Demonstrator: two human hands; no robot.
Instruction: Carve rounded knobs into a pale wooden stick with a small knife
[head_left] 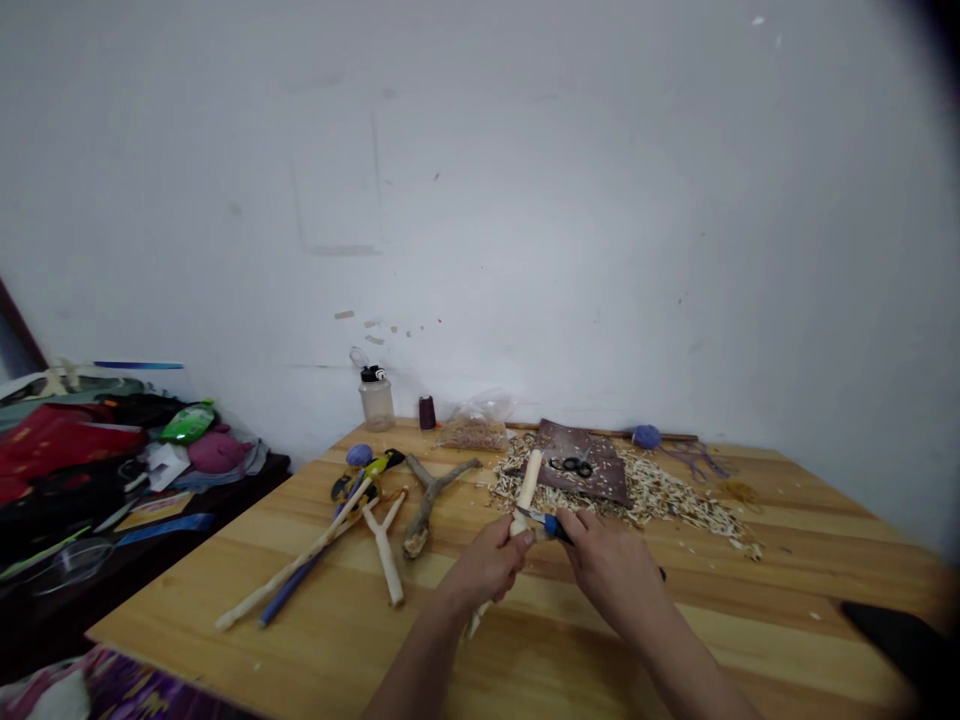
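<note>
Behind the wooden table (300, 665) stands one pale wall (570, 220) with some marks on it. Above the table's near part, the left hand (491, 562) is closed around a peeled wooden stick (529, 482), which points up and leans slightly to the right. The right hand (611, 560) has its fingers wrapped on the handle of a knife (553, 525), and the blade lies against the stick, just above the left thumb. Beyond the hands, many wood shavings (679, 492) surround a dark brown sheet (611, 482), on which black-handled scissors (579, 467) rest. To the left lies a peeled forked branch (385, 556).
</note>
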